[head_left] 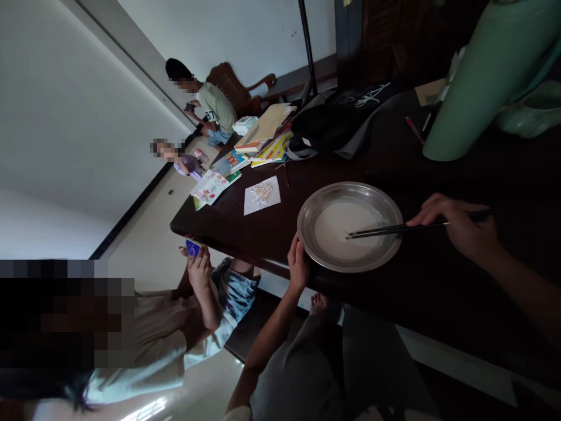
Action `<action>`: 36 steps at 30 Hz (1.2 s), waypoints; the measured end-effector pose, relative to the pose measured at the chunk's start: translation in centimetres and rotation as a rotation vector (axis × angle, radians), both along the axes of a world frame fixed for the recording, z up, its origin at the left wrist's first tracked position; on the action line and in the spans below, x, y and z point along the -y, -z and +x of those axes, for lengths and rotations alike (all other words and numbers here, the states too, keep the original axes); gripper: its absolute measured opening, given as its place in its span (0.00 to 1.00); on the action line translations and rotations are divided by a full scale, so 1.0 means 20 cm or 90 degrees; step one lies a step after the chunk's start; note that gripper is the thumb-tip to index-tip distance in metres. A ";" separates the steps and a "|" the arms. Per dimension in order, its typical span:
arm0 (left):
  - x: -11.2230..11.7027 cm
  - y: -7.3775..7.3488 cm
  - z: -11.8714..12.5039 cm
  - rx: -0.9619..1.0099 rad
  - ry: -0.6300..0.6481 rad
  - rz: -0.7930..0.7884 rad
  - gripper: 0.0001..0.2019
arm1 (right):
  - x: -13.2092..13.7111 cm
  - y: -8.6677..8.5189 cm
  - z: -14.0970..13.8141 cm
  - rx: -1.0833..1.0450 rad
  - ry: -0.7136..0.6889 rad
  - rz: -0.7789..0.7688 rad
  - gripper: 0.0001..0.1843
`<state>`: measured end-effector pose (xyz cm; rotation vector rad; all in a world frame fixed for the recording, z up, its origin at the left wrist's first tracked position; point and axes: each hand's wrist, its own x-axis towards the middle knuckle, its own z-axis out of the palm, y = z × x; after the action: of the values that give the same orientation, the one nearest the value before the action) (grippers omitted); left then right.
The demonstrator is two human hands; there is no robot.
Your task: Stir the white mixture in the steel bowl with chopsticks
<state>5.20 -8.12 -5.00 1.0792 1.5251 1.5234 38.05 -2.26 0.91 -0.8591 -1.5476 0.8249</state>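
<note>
A round metal bowl (307, 245) stands on the dark table, holding a pale, milky liquid (339, 225). My left hand (298, 263) grips the bowl's near left rim, with the fingers against its outer side. Dark chopsticks (385, 231) are held in my right hand (468, 228), to the right of the bowl. Their tips dip into the liquid near its middle, and the sticks cross over the bowl's right rim. Part of my right hand's grip lies in shadow.
A tall green cylinder (477, 93) stands at the right. Books (263, 134), a black bag (328, 126) and cotton swabs (263, 192) on a white sheet lie beyond the bowl. A seated person's hand (199, 269) holds something blue at the left. Two other people are farther back.
</note>
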 end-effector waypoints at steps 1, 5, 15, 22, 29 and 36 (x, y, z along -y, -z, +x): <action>0.00 0.01 0.00 0.005 -0.001 0.000 0.33 | 0.00 0.00 -0.01 0.023 -0.034 -0.005 0.21; 0.00 0.02 0.00 0.013 0.001 0.001 0.33 | -0.01 0.02 -0.02 0.110 -0.064 0.006 0.15; 0.00 0.02 0.00 0.011 0.000 -0.001 0.32 | 0.00 0.01 -0.02 0.049 -0.061 -0.026 0.19; 0.00 0.02 -0.01 0.011 0.004 0.004 0.32 | 0.00 0.01 0.00 -0.035 0.088 -0.001 0.23; 0.00 -0.01 0.00 -0.004 0.002 -0.011 0.34 | 0.00 0.02 -0.03 0.064 -0.064 -0.021 0.17; 0.00 -0.01 0.00 -0.007 0.010 -0.007 0.33 | 0.01 0.00 0.00 -0.021 0.057 -0.010 0.23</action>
<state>5.29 -8.16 -4.71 1.0922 1.5277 1.4989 38.07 -2.36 0.96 -0.9154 -1.4653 0.7841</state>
